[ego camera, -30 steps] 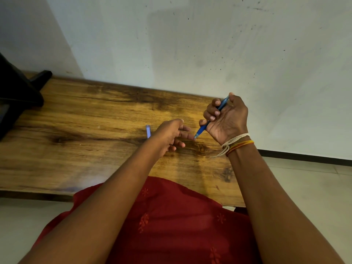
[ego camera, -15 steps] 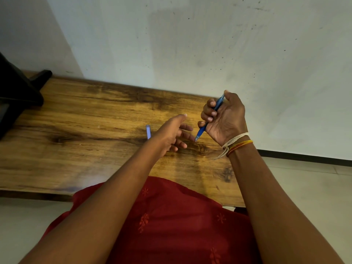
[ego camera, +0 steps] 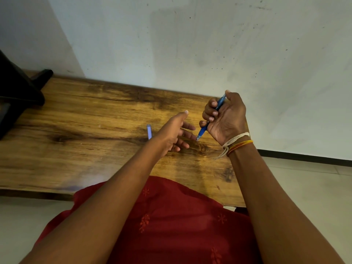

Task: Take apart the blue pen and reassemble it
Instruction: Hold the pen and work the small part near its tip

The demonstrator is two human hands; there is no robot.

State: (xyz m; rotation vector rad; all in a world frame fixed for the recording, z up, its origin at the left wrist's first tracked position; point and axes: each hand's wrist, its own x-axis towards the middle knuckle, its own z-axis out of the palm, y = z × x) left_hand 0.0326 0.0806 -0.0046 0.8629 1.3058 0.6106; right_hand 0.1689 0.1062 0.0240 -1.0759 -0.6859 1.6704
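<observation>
Clenching the blue pen (ego camera: 209,121), the right hand (ego camera: 226,119) suggests reassembly is unfinished: its pale blue cap (ego camera: 149,132) lies on the counter (ego camera: 85,119), left hand (ego camera: 175,130) grip released.

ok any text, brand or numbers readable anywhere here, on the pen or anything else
None can be read.
Blue pen in the right hand: no print visible on the barrel; most is covered by the fingers.
Small pale blue piece on the wooden table: no marking visible.
Red cloth: only stitched flower shapes, no letters.
Wall: only specks and smudges.
</observation>
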